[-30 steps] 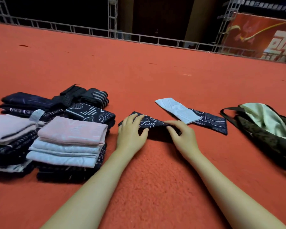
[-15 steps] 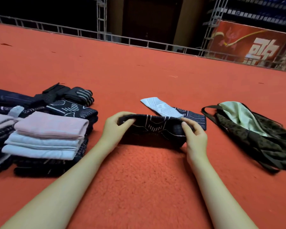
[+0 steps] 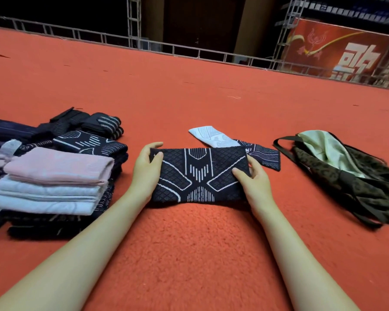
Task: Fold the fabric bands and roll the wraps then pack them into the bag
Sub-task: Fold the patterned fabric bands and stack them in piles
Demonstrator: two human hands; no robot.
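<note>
I hold the dark knit fabric band with white line patterns (image 3: 200,176) by its two short ends, low over the red carpet floor (image 3: 189,254) right in front of me. My left hand (image 3: 145,173) pinches the left end, thumb on the front and fingers curled behind. My right hand (image 3: 254,180) pinches the right end the same way.

I think the band is light, soft and stretchy. It will flop if I let one end go, so the ends or corners are the best places to hold.

On my left, a stack of folded pink, white and dark bands (image 3: 54,187) sits just beside my left hand. On my right, past a strip of bare carpet, lies the floppy dark green patterned bag with pale lining (image 3: 346,176), its mouth open.

Behind the band lie a white band (image 3: 211,136) and another dark band (image 3: 265,157). Far off, lots of carpet runs to the metal rail (image 3: 189,51) at its far edge.
</note>
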